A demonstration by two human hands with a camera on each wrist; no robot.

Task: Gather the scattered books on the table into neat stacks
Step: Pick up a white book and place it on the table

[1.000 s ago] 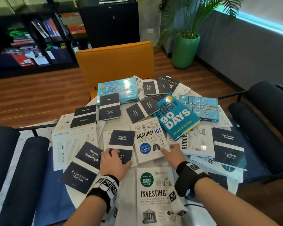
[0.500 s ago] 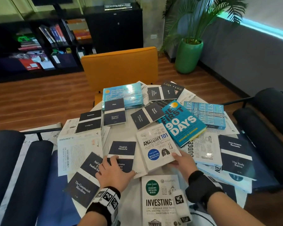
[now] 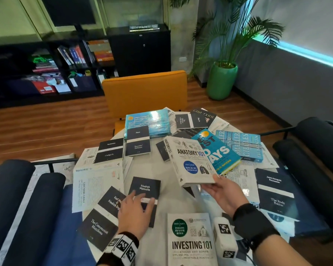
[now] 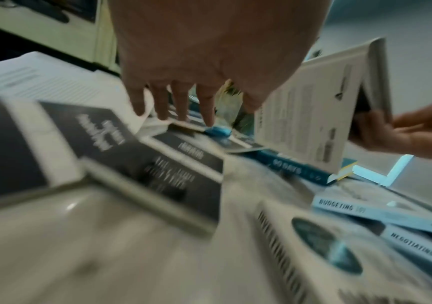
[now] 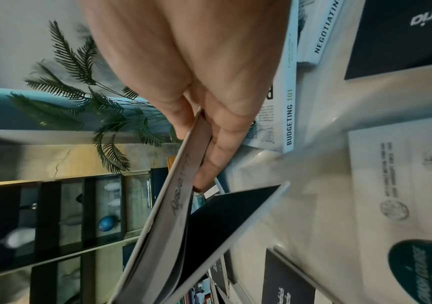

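Note:
Many books lie scattered over a round white table (image 3: 161, 173). My right hand (image 3: 217, 186) grips the near edge of the white Anatomy 101 book (image 3: 190, 160), which is lifted and tilted above the table, thumb on top and fingers (image 5: 209, 164) underneath. The same book (image 4: 313, 115) stands raised in the left wrist view. My left hand (image 3: 136, 206) rests flat with straight fingers (image 4: 183, 107) on the dark Friedrich Nietzsche book (image 3: 146, 189). The Communist Manifesto (image 3: 102, 217) lies just left of it. Investing 101 (image 3: 190, 240) lies nearest me.
The blue First 90 Days book (image 3: 217, 150), Smaller Circles (image 3: 240, 144), Budgeting 101 (image 5: 289, 123) and a dark Rousseau book (image 3: 275, 194) lie to the right. An orange chair (image 3: 144, 93) stands beyond the table, dark padded chairs (image 3: 17, 208) at both sides.
My right hand has taken hold of Anatomy 101 and lifted it off the table, up and to the right. My left hand stays flat on the Nietzsche book.

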